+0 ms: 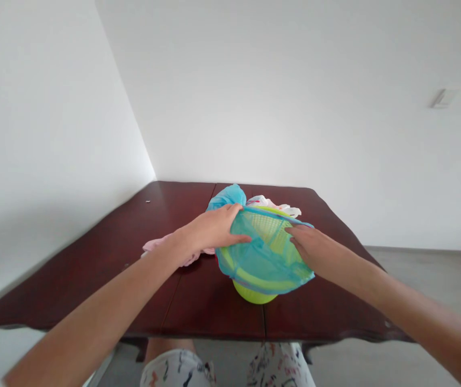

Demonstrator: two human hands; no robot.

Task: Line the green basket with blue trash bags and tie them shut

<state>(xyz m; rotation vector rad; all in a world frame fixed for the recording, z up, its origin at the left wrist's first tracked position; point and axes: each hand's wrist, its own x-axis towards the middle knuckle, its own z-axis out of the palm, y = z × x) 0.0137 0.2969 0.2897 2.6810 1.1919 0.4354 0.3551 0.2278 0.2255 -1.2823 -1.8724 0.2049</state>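
Note:
A translucent blue plastic bag (pixel 260 258) is spread over the mouth of a lime-green basket (pixel 254 295), whose perforated wall shows through the film. The basket seems tilted toward me. My left hand (pixel 224 226) holds the bag's left edge, fingertips at the upper rim and thumb reaching across the opening. On the other side, my right hand (pixel 305 244) grips the bag near its right edge, with its fingers curled at the opening. Parts of the fingers on both hands are hidden.
Behind the basket lie a crumpled blue plastic bag (pixel 228 196) and a white plastic bag (pixel 265 201). Pink cloth-like material (pixel 156 244) lies beyond my left forearm. Everything rests on a dark red wooden table (pixel 210 301), against white walls at the back and left.

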